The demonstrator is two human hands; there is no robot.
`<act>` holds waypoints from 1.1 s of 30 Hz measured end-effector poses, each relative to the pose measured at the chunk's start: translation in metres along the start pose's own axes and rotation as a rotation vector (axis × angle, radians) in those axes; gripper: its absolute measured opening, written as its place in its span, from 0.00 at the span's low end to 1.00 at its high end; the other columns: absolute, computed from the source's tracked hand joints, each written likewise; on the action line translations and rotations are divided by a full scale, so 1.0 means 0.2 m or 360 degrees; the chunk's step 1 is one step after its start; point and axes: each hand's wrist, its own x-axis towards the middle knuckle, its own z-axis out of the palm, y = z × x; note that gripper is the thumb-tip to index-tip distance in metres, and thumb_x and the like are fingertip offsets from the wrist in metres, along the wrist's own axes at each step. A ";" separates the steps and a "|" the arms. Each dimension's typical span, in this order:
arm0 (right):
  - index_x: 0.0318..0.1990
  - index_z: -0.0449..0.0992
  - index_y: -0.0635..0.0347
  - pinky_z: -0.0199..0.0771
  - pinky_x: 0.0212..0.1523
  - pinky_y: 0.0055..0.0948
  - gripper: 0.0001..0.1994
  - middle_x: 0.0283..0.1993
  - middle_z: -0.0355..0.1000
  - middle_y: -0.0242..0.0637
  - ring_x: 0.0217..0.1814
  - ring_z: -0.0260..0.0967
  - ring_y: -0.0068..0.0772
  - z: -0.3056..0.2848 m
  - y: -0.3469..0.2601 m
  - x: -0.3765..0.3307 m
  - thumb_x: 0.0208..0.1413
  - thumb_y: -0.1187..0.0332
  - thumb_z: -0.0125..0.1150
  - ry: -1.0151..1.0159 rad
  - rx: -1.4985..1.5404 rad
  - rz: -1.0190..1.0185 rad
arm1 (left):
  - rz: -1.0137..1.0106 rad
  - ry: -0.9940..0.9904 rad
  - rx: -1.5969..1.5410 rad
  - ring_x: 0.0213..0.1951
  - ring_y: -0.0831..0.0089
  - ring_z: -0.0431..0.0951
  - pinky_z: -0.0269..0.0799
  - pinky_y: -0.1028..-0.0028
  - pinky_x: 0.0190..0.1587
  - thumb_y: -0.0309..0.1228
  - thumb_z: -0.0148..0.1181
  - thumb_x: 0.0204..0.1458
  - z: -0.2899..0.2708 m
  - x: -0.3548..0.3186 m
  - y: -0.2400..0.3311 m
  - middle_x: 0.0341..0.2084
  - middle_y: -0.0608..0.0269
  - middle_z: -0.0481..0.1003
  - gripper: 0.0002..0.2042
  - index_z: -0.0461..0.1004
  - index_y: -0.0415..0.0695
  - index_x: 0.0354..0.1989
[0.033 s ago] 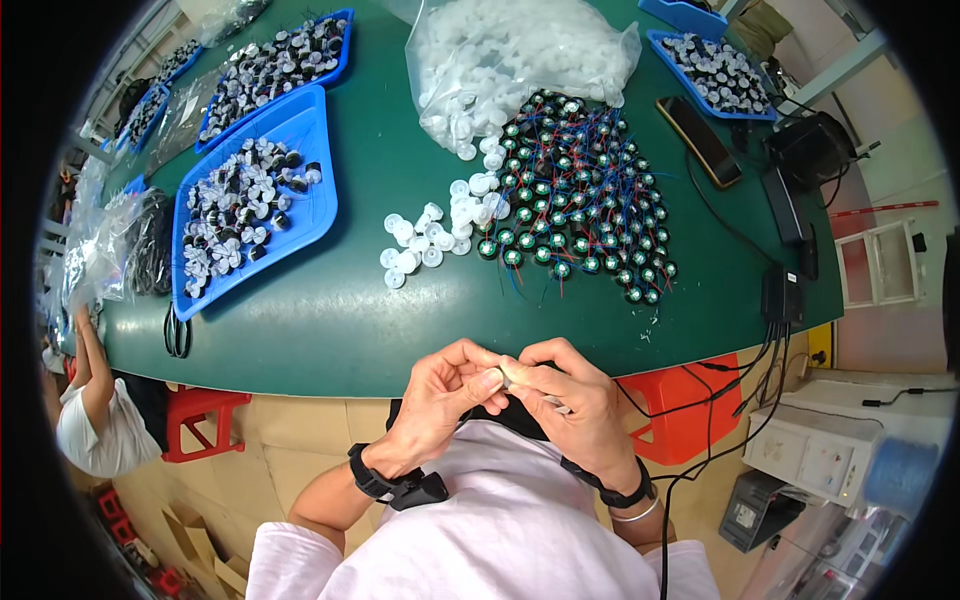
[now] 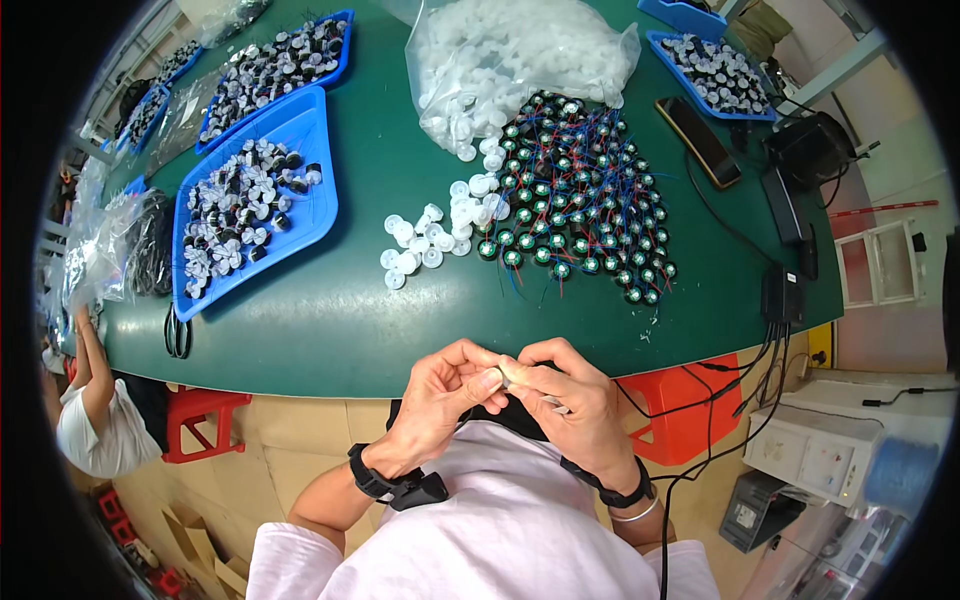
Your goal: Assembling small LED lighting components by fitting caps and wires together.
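My left hand (image 2: 440, 398) and my right hand (image 2: 570, 398) meet fingertip to fingertip just in front of the table edge. Both are closed in a pinch around something small, mostly hidden by the fingers. A small whitish piece (image 2: 556, 404) shows between the curled fingers of my right hand. Beyond them on the green table (image 2: 400, 345) lie loose white plastic caps (image 2: 432, 236). To their right is a dense cluster of small round black components (image 2: 570, 215) with red and blue wires. Behind both rests a clear plastic bag (image 2: 520, 60) full of white caps.
A blue tray (image 2: 318, 215) of capped parts stands at left, another full blue tray (image 2: 345, 50) behind it. At right are a phone (image 2: 698, 142), a blue tray (image 2: 655, 45) and black cables (image 2: 735, 230). Red stools (image 2: 690, 410) flank me; another person's arm (image 2: 92, 360) is far left.
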 end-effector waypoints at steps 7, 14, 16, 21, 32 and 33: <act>0.44 0.76 0.65 0.55 0.22 0.09 0.13 0.40 0.69 0.30 0.24 0.58 0.04 -0.01 0.02 -0.01 0.50 0.80 0.63 0.0175 0.0772 0.0544 | 0.0092 0.0010 -0.0065 0.31 0.77 0.78 0.76 0.79 0.36 0.30 0.60 0.54 0.01 0.03 0.00 0.31 0.58 0.77 0.11 0.70 0.37 0.41; 0.39 0.77 0.64 0.57 0.23 0.15 0.08 0.36 0.70 0.31 0.26 0.58 0.11 0.03 0.09 -0.03 0.52 0.74 0.64 0.0136 0.0600 0.0336 | 0.0129 0.0015 0.0040 0.30 0.76 0.77 0.75 0.78 0.35 0.29 0.58 0.56 0.01 0.02 -0.03 0.32 0.57 0.77 0.09 0.69 0.37 0.40; 0.39 0.77 0.63 0.58 0.23 0.15 0.08 0.36 0.70 0.31 0.26 0.58 0.12 0.03 0.10 -0.03 0.51 0.75 0.64 0.0135 0.0486 0.0176 | 0.0079 -0.0008 -0.0005 0.30 0.77 0.77 0.75 0.78 0.34 0.29 0.58 0.56 0.01 0.01 -0.02 0.32 0.57 0.77 0.09 0.69 0.37 0.40; 0.38 0.78 0.63 0.58 0.23 0.16 0.07 0.36 0.71 0.31 0.24 0.59 0.14 0.03 0.05 0.00 0.51 0.77 0.63 0.0131 0.0470 0.0264 | 0.0058 -0.0053 -0.0108 0.31 0.76 0.77 0.75 0.79 0.34 0.28 0.58 0.56 -0.01 0.02 -0.01 0.33 0.56 0.77 0.09 0.69 0.36 0.39; 0.35 0.73 0.63 0.72 0.25 0.28 0.07 0.33 0.72 0.38 0.29 0.73 0.31 0.02 0.01 -0.02 0.48 0.80 0.62 0.0195 -0.0132 -0.0092 | -0.0107 -0.0229 0.0433 0.36 0.75 0.78 0.75 0.78 0.37 0.27 0.57 0.56 0.01 0.03 0.11 0.35 0.55 0.77 0.09 0.69 0.36 0.41; 0.34 0.73 0.63 0.72 0.25 0.29 0.06 0.33 0.71 0.39 0.29 0.73 0.32 0.02 0.00 -0.02 0.48 0.80 0.62 0.0200 -0.0188 -0.0110 | -0.0118 -0.0253 0.0479 0.37 0.75 0.78 0.75 0.78 0.37 0.27 0.57 0.56 0.02 0.03 0.12 0.35 0.55 0.77 0.10 0.69 0.36 0.42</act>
